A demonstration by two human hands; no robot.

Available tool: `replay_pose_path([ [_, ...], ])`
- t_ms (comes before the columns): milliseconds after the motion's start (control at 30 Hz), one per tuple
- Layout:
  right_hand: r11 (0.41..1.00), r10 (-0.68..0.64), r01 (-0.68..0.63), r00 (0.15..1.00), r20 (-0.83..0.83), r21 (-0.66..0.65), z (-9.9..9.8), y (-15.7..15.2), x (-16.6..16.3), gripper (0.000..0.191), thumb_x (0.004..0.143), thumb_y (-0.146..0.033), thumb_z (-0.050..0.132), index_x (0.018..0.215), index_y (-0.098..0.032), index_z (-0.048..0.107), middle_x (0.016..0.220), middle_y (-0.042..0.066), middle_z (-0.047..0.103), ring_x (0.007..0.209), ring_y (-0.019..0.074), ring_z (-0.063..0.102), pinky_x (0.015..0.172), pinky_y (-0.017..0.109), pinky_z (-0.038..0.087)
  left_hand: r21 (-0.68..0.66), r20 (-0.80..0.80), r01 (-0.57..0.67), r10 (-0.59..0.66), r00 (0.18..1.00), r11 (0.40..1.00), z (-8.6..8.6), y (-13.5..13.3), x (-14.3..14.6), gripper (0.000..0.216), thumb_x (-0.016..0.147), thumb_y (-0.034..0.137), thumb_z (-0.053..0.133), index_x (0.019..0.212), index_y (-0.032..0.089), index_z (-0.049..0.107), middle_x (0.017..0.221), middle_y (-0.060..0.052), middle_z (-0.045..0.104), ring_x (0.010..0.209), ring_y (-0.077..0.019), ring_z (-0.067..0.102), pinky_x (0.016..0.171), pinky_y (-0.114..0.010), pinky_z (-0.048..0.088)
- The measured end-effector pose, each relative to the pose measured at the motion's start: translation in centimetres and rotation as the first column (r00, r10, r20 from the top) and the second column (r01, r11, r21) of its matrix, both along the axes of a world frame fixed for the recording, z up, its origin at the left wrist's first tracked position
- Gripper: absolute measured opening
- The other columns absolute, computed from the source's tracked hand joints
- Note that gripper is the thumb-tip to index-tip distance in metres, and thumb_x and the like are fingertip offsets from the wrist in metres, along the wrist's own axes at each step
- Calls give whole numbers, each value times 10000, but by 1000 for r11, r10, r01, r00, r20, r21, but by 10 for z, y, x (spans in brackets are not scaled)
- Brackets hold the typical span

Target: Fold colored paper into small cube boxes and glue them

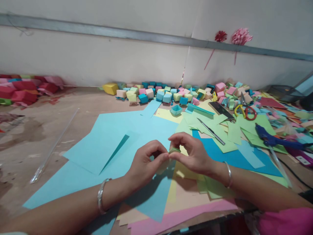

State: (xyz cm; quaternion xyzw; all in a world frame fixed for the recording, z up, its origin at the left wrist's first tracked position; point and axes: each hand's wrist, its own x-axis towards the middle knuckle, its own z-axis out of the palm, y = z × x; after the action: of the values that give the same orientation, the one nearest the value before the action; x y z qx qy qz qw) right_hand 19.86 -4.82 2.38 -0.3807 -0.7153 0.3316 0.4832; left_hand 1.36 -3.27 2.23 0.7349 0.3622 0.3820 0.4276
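Note:
A small light-green piece of folded paper (174, 150) is held up in front of me, over the spread paper sheets. My left hand (149, 156) is closed, thumb and fingertips pinching at the left end of the piece. From the other side my right hand (193, 153) grips it, thumb below and curled fingers above. Fingers hide much of the piece, so its full shape cannot be made out. Beneath the hands lie light-blue sheets (117, 130) and a yellow sheet (172, 192), with a small pale scrap (180, 174) below my right hand.
Small coloured paper boxes (167, 97) line the wall. To the right lie a pen (210, 131), a phone (221, 111), scissors (245, 112), a blue glue gun (274, 138) and green paper strips (234, 133). A clear stick (55, 145) lies left. Pink paper (181, 215) is near the front edge.

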Motion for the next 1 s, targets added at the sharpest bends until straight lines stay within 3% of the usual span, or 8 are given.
replay_pose_path([
  [67,1000,-19,19,1000,24,-11,-1,4,0,430,709,-234,761,1092,-212,568,926,30,615,808,143,553,697,289,471,-24,54,-69,70,996,997,-1,1,0,156,837,261,595,698,191,575,694,5,546,639,-119,490,578,-263,399],
  [233,1000,-18,19,997,79,-13,-2,7,0,82,812,-251,657,803,-187,606,744,8,583,690,126,512,626,279,435,-35,60,-91,93,994,995,0,1,0,104,844,261,585,761,198,577,747,-5,575,691,-131,525,598,-264,431],
  [533,1000,-7,6,992,126,12,-1,4,-4,138,817,-265,655,731,-183,587,712,6,601,655,120,518,609,273,423,113,18,-59,57,998,992,5,2,-1,123,852,233,588,741,184,610,722,-7,589,669,-124,535,609,-266,434],
  [833,999,34,-39,990,140,38,2,2,-3,199,882,-304,568,730,-177,582,726,20,592,681,128,522,613,275,411,89,22,-84,82,996,993,7,0,-1,151,857,232,591,718,177,613,701,-6,582,643,-113,518,552,-242,402],
  [1000,1000,-9,6,995,98,26,2,0,-3,203,882,-273,567,710,-181,621,678,13,604,649,119,533,606,267,424,60,39,-48,45,998,997,7,-2,-1,146,849,231,598,716,176,626,698,-11,587,650,-114,532,543,-231,416],
])
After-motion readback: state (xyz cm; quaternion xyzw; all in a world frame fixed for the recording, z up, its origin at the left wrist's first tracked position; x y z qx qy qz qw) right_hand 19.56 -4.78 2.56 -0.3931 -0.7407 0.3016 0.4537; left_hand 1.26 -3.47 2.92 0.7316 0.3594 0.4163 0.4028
